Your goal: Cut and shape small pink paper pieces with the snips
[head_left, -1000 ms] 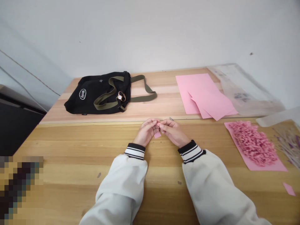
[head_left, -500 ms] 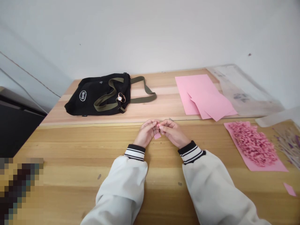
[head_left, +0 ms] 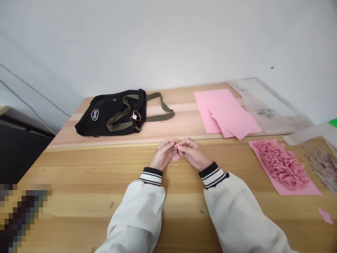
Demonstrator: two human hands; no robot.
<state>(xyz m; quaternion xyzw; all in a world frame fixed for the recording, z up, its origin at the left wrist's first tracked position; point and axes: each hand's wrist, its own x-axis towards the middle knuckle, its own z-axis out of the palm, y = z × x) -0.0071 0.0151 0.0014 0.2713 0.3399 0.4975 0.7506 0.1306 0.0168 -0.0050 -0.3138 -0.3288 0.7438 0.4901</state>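
Note:
Over the middle of the table my left hand (head_left: 163, 153) and my right hand (head_left: 193, 153) meet at the fingertips. Both are closed in a pinch on a small pink paper piece (head_left: 176, 146), mostly hidden by the fingers. Just below the fingertips a flat pink scrap (head_left: 176, 157) shows; whether it joins the held piece or lies on the wood, I cannot tell. Off to the right, a pile of small pink paper pieces (head_left: 283, 165) rests on a pink sheet (head_left: 309, 190).
A black bag (head_left: 110, 112) with olive straps lies back left, a watch (head_left: 135, 116) on it. Pink paper sheets (head_left: 223, 110) overlap at the back, beside a clear plastic bag (head_left: 273, 109). A dried-flower packet (head_left: 322, 161) and a loose pink scrap (head_left: 325, 215) lie right.
The whole view has shifted slightly, with the table sitting a little lower in the picture. Both hands keep their pinch on the small pink piece, with only slight finger movement.

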